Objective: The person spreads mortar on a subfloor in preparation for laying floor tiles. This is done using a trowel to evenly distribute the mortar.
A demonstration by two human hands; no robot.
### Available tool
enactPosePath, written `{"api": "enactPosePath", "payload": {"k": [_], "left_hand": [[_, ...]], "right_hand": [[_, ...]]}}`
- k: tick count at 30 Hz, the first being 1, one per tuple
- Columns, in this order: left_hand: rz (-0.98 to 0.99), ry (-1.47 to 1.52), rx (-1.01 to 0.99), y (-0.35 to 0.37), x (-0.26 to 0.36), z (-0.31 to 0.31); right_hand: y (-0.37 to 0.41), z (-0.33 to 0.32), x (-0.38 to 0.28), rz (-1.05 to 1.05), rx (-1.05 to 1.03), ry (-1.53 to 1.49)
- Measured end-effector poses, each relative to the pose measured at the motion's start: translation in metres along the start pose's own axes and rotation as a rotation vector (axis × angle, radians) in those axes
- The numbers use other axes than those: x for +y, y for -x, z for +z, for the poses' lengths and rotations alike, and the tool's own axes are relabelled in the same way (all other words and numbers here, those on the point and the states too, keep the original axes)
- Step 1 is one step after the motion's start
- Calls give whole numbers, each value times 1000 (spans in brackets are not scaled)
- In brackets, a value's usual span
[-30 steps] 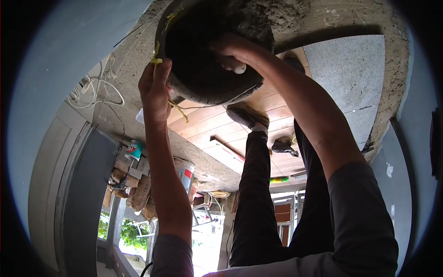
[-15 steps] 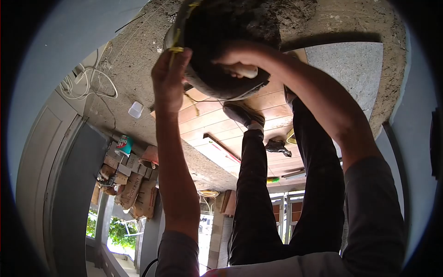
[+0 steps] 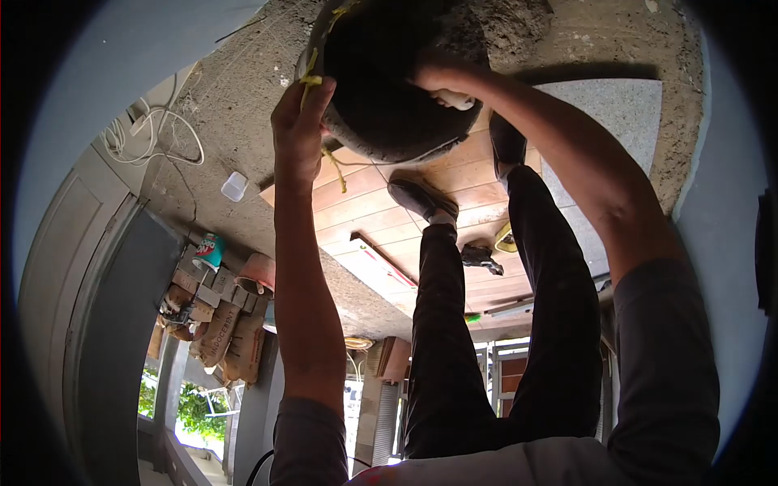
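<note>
Black round tub (image 3: 389, 152): shifted, with the hand on its rim, away from the clear white plastic container (image 3: 235, 187), which a second ago sat partly behind the wrist.
Tub's place: over the far edge of the tan wood-look tiled floor (image 3: 356, 217); whether its base touches anything is hidden.
Left hand (image 3: 300, 130): clasping the tub's left rim, thumb beside the knotted yellow cord (image 3: 311, 79).
Right hand (image 3: 446, 81): reaching inside the tub near its right wall, fingers curled; something white shows there, but I cannot tell whether it is held.
Grey speckled slab (image 3: 612, 113): along the floor's right edge.
Crumpled black bag (image 3: 482, 258): on the floor, between the legs.
</note>
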State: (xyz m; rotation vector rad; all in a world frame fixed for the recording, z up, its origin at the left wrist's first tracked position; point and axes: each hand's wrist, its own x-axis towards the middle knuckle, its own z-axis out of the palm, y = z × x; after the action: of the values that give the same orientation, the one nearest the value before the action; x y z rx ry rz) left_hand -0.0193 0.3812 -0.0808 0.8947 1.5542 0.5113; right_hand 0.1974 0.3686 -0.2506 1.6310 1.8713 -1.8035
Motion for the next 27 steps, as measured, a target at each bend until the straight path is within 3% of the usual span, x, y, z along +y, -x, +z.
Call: {"api": "enactPosePath", "payload": {"k": [3, 5, 6, 9, 12, 14, 18, 21, 23, 25, 27], "left_hand": [[26, -40, -21, 3, 0, 12], [14, -9, -48, 3, -1, 21], [24, -3, -61, 3, -2, 24], [5, -36, -59, 6, 1, 31], [-5, -49, -84, 8, -13, 17], [-14, -62, -50, 12, -13, 13], [-4, -61, -36, 14, -12, 2], [-6, 57, -47, 3, -15, 8], [75, 65, -55, -7, -10, 10], [43, 50, -34, -9, -2, 16], [17, 31, -9, -4, 0, 19]], "right_hand": [[44, -27, -38, 241, -132, -297], [56, -33, -48, 387, -346, -436], [64, -42, -65, 321, -449, -476], [12, 5, -48, 360, -592, -286], [-6, 2, -49, 397, -580, 85], [-2, 13, -27, 337, -410, 225], [-11, 9, 13, -69, -321, 788], [28, -14, 28, -179, -96, 635], [47, -17, 3, -49, -143, 275], [58, -21, -40, 300, -356, -333], [17, 23, -37, 149, -380, -206]]}}
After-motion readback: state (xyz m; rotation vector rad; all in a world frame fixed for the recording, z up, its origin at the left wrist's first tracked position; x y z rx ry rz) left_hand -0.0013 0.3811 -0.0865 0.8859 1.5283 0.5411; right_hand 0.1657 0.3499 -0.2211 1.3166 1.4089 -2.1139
